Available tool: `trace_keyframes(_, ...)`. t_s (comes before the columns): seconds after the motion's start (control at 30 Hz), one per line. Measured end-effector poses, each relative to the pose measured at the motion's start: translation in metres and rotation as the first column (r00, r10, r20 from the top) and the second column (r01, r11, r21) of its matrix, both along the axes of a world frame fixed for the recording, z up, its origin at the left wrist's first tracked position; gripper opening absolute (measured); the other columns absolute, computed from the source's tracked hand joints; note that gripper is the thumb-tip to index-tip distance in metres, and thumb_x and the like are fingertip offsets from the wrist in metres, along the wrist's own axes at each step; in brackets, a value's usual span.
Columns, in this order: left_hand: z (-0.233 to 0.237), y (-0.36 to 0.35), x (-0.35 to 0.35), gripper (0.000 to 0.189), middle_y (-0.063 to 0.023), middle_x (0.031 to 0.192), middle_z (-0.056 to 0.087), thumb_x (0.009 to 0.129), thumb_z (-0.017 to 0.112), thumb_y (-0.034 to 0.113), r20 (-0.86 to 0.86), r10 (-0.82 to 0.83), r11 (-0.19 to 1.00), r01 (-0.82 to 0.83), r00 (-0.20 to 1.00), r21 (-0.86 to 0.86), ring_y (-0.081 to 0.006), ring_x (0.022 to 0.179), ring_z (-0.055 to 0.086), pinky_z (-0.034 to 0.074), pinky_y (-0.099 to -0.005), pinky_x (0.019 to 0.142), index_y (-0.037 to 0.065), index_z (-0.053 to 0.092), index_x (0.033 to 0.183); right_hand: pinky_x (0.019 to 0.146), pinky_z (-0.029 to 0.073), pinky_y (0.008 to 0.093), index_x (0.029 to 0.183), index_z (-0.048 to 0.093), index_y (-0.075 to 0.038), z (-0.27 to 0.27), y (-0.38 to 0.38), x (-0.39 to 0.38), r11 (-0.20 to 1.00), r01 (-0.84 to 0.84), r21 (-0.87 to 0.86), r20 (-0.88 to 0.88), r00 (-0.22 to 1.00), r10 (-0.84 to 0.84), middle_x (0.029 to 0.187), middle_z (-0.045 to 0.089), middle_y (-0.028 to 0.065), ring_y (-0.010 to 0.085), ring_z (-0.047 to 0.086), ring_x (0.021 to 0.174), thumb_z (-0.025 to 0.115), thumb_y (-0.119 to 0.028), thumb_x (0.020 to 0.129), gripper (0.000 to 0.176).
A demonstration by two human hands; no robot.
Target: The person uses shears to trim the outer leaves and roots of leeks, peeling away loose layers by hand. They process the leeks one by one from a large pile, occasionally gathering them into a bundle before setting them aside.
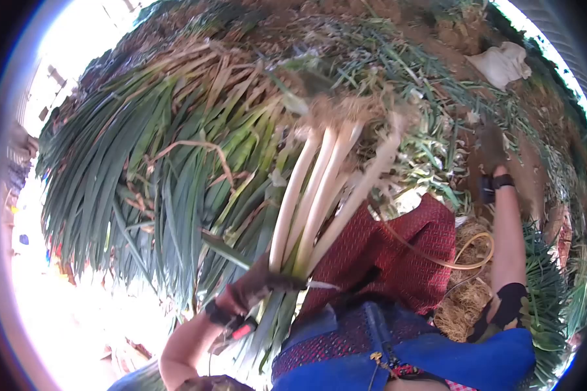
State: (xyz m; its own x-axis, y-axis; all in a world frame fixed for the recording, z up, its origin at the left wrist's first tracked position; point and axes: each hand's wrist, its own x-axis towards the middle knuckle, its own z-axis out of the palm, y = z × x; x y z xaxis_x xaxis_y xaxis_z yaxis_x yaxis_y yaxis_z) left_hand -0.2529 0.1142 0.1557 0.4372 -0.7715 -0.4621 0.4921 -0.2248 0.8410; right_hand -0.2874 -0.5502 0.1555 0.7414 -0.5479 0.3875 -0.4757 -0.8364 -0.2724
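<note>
My left hand (257, 283), in a dark glove, is wrapped round a bunch of long green onions (319, 189). Their white stalks point up and away, with the shaggy roots at the far end. The green leaves (277, 326) hang below the fist. A thin pale pointed piece (323, 285) sticks out beside the fingers; I cannot make out what it is. My right hand (492, 146), also gloved, is stretched out over the soil and scraps at the right, apart from the bunch. Its fingers are blurred.
A large heap of green onions (143, 163) lies at the left. Leaf scraps (430, 150) cover the middle ground. A dark red cloth (404, 247) lies over my lap, with a yellowish hose or cord (479, 260) beside it. A white bag (502, 64) lies at the far right.
</note>
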Motion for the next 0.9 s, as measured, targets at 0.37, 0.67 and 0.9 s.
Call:
trace_keyframes(0.37,0.024,-0.091,0.052,0.059,-0.0183,0.110,0.070,0.094,0.060,0.052,0.447,-0.311,0.844,0.460,0.839,-0.276,-0.0285,0.108,0.066,0.047,-0.0400,0.100,-0.002,0.064,0.118,0.113,0.039,0.0469,0.145,0.045,-0.030,0.068,0.335,-0.001,0.230,-0.792,-0.566,-0.288,0.451,0.844,0.142,0.049,0.0039,0.0222,0.041,0.137,0.060,-0.015,0.091,0.058)
trace_keyframes(0.67,0.018,-0.100,0.048,0.059,-0.0162,0.125,0.062,0.089,0.069,0.016,0.126,-0.474,0.837,0.490,0.872,-0.244,-0.0239,0.113,0.063,0.048,-0.0392,0.103,0.000,0.044,0.140,0.097,0.044,0.0419,0.138,0.052,-0.025,0.045,0.321,-0.004,0.056,-0.675,-0.736,-0.335,0.435,0.836,0.116,0.056,0.0070,0.0272,0.055,0.113,0.070,-0.031,0.082,0.059)
trace_keyframes(0.9,-0.032,-0.069,0.030,0.048,-0.0120,0.134,0.057,0.107,0.039,0.031,0.036,-0.423,0.864,0.415,0.905,-0.285,-0.0186,0.128,0.051,0.045,-0.0358,0.106,0.004,0.040,0.146,0.057,0.042,0.0305,0.134,0.056,-0.019,0.055,0.300,-0.025,0.090,-0.590,-0.802,-0.205,0.414,0.887,0.099,0.057,0.0039,0.0156,0.051,0.069,0.067,-0.014,0.086,0.049)
